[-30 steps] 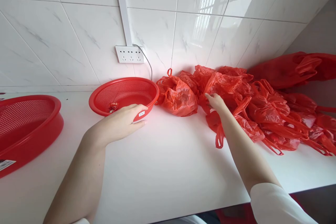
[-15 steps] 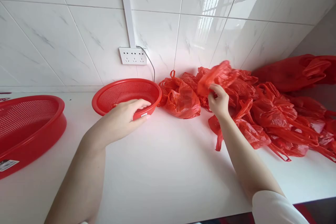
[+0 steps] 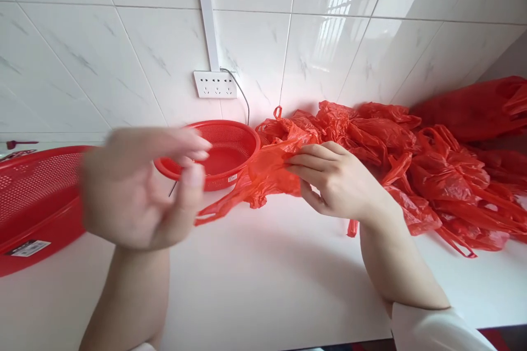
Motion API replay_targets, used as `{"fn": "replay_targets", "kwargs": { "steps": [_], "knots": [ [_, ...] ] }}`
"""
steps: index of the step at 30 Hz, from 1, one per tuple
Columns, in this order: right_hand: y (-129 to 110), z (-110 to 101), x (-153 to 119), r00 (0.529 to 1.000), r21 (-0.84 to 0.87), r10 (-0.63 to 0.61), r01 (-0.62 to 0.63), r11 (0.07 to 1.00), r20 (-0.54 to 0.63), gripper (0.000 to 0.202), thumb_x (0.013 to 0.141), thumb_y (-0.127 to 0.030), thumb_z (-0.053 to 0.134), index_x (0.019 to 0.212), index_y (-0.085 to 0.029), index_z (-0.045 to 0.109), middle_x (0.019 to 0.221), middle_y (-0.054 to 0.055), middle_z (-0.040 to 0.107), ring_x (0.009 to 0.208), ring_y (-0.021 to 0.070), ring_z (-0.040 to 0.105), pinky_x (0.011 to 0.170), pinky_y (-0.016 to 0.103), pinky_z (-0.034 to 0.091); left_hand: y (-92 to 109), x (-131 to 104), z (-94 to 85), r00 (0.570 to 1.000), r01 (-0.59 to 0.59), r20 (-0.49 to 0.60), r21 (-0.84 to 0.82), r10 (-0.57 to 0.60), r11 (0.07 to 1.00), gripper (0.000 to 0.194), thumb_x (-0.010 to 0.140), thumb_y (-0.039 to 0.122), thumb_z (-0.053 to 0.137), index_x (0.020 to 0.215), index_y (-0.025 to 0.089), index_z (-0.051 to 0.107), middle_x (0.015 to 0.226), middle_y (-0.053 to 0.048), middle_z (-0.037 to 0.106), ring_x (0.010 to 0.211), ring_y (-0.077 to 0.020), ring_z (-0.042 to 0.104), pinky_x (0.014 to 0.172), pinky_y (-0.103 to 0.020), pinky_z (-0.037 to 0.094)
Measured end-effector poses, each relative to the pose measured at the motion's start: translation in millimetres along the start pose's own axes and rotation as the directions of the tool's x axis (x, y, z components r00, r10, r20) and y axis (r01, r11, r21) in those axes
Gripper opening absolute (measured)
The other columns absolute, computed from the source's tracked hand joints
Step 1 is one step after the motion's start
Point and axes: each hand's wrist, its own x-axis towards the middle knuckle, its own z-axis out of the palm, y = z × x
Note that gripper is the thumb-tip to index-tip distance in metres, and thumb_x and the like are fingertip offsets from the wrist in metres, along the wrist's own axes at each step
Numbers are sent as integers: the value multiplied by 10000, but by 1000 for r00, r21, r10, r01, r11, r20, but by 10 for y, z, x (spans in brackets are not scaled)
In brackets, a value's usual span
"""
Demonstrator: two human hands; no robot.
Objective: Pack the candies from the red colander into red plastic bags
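Observation:
My right hand [image 3: 333, 178] pinches a thin red plastic bag [image 3: 272, 170], held up in front of the round basket. The bag stretches left from my fingers, and one handle loop trails down toward my left hand. My left hand [image 3: 142, 186] is raised close to the camera and smeared by motion. Its thumb and fingers are apart, with nothing visible between them. Behind it stands a round red plastic basket [image 3: 230, 180] with mesh sides and a small label. A thin dark line shows near that basket's left front; what it is I cannot tell.
Filled red plastic bags [image 3: 448, 175] are heaped along the right of the white table [image 3: 263, 274]. A larger red basket [image 3: 45, 219] stands at the left. Against the tiled wall [image 3: 255, 38] are a socket strip [image 3: 214, 84] and a grey cable [image 3: 244, 98].
My right hand has brought the red bag left and toward me, away from the heap. My left hand has risen from the round basket toward the camera. The view has shifted slightly.

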Motion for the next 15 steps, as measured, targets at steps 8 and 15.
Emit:
{"fn": "replay_targets", "kwargs": {
  "steps": [8,15],
  "knots": [
    [-168,-79,34,997,25,2,0,1000,-82,247,925,-203,512,1087,-136,687,1166,91,698,1080,269,604,811,405,475,300,-210,527,688,387,707,-166,-164,907,249,953,127,347,1075,223,542,961,-10,668,828,-130,650,686,-241,509],
    [-139,-110,-9,998,169,61,-58,984,-12,265,959,-243,475,1125,-157,664,1234,86,661,1116,247,602,886,397,497,-39,-376,893,396,487,877,52,-273,872,266,934,302,384,845,203,614,796,-47,667,674,-190,619,610,-295,459]
  ]
}}
